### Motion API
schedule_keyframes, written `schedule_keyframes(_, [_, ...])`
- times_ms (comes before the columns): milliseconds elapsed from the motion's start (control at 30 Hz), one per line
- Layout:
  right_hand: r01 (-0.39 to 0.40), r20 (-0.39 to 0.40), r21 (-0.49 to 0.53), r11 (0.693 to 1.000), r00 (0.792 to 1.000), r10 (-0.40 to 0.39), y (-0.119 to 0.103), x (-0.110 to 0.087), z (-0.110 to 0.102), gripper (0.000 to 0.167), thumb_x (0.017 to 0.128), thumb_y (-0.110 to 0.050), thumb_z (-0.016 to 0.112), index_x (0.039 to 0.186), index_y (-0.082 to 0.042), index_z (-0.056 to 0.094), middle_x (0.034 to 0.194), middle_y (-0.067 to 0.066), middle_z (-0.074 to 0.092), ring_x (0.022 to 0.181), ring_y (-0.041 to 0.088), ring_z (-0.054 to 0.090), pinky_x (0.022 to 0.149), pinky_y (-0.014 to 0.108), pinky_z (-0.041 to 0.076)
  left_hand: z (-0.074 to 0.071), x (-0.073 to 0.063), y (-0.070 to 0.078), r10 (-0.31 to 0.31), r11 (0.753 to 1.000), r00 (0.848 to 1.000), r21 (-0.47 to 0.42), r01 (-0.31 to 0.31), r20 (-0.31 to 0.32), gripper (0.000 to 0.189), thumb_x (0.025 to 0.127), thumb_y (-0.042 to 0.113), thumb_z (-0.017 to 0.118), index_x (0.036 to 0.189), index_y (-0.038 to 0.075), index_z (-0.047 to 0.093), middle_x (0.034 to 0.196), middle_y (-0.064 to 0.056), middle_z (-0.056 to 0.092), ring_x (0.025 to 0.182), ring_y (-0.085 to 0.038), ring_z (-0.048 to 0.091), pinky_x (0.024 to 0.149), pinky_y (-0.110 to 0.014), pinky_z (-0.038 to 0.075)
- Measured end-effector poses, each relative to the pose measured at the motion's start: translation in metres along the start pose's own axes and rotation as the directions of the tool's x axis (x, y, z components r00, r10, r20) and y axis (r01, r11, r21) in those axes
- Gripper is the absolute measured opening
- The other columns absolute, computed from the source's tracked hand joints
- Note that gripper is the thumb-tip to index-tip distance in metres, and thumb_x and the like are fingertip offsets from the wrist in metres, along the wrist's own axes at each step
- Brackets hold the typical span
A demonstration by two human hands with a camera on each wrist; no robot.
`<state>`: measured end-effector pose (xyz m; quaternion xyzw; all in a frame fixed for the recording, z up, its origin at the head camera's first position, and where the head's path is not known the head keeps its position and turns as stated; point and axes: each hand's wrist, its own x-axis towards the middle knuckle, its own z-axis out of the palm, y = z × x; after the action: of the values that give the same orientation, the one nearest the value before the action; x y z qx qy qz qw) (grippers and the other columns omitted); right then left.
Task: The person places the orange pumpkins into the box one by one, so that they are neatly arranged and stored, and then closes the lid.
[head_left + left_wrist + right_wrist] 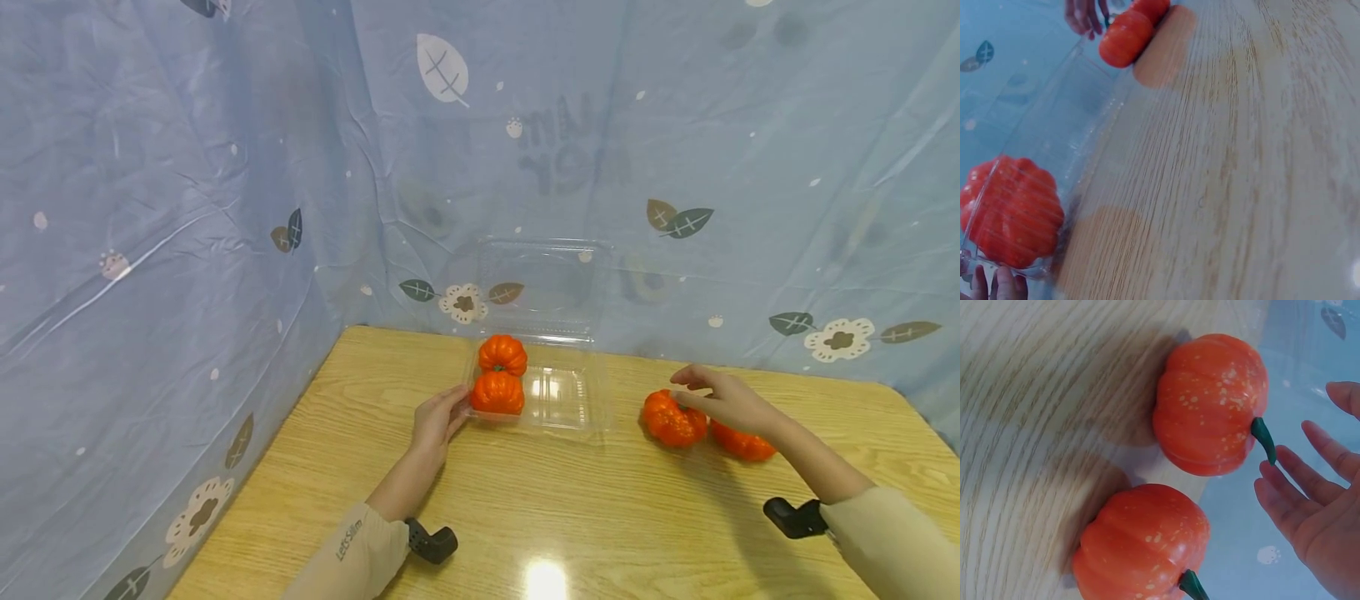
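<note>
A clear plastic clamshell box (558,398) stands on the table with its lid (547,283) raised at the back. Two small orange toy pumpkins, a rear one (502,355) and a front one (498,393), sit in its left half. My left hand (437,421) holds the box at its front left corner; its fingertips (1005,284) show beside the wall. To the right, my right hand (723,402) is over a speckled pumpkin (673,419) with a green stem (1264,439). Its fingers are spread, close to the stem. Another pumpkin (742,442) lies just right of that one.
The wooden table (525,508) meets a blue patterned cloth (675,167) behind and at the left. The raised lid stands near the back cloth. Black wrist cameras, left (431,542) and right (795,518), stick out from the sleeves.
</note>
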<state>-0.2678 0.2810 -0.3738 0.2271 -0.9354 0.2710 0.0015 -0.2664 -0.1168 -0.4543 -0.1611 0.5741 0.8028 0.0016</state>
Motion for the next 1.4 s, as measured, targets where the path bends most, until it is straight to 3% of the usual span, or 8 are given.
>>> schedule_keyframes(167, [0.014,0.014,-0.012,1.000,1.000,-0.014,0.006,0.001,0.004,0.031,0.088,-0.016,0.061,0.110,0.005,0.056,0.110,0.025,0.059,0.098,0.046,0.056,0.079,0.054,0.050,0.000,0.000,0.000,-0.010,1.000,1.000,-0.021,0.010,0.000,0.033,0.086,0.015,0.065,0.113,-0.004,0.061,0.084,0.001,0.067,0.076,-0.007,0.063,0.070,-0.016,0.053])
schedule_keyframes(433, [-0.043,0.077,-0.032,0.999,0.996,0.045,0.011,0.006,0.010,0.041,0.084,-0.019,0.066,0.112,0.009,0.054,0.108,0.029,0.058,0.094,0.043,0.058,0.079,0.052,0.050,0.001,0.001,0.001,-0.003,1.000,1.000,-0.020,0.003,-0.001,0.034,0.086,0.016,0.065,0.112,-0.004,0.061,0.084,0.002,0.067,0.076,-0.007,0.063,0.069,-0.016,0.053])
schedule_keyframes(867, [-0.134,0.179,0.013,0.991,0.975,0.130,0.014,0.006,0.010,0.056,0.087,-0.025,0.062,0.125,0.011,0.043,0.121,0.040,0.045,0.106,0.052,0.049,0.083,0.055,0.048,0.000,-0.002,0.001,-0.007,1.000,1.000,0.014,0.007,0.028,0.040,0.087,0.022,0.065,0.118,-0.003,0.058,0.091,0.001,0.066,0.080,-0.006,0.062,0.078,-0.019,0.052])
schedule_keyframes(1033, [-0.178,0.229,0.032,0.983,0.959,0.166,0.013,0.005,0.010,0.063,0.089,-0.031,0.059,0.131,0.011,0.036,0.122,0.038,0.045,0.109,0.051,0.046,0.083,0.055,0.047,-0.001,-0.002,0.000,-0.009,1.000,1.000,0.008,0.008,0.022,0.040,0.087,0.022,0.065,0.117,-0.002,0.059,0.090,0.001,0.066,0.081,-0.006,0.062,0.079,-0.020,0.052])
schedule_keyframes(1133, [-0.210,0.264,0.060,0.976,0.946,0.187,0.012,0.005,0.011,0.067,0.090,-0.033,0.057,0.134,0.011,0.033,0.126,0.037,0.043,0.109,0.047,0.048,0.080,0.049,0.049,-0.001,-0.001,-0.001,-0.005,1.000,1.000,0.000,0.005,0.010,0.038,0.086,0.020,0.065,0.116,-0.003,0.059,0.088,0.001,0.067,0.079,-0.007,0.063,0.078,-0.020,0.053])
schedule_keyframes(1400, [-0.352,0.311,0.182,0.918,0.906,0.286,0.009,0.005,0.012,0.070,0.089,-0.033,0.059,0.136,0.009,0.028,0.130,0.042,0.034,0.103,0.038,0.054,0.065,0.036,0.054,0.000,0.000,-0.002,0.005,1.000,1.000,-0.013,-0.006,-0.004,0.037,0.086,0.018,0.066,0.114,-0.005,0.060,0.086,0.001,0.067,0.077,-0.008,0.064,0.078,-0.022,0.054])
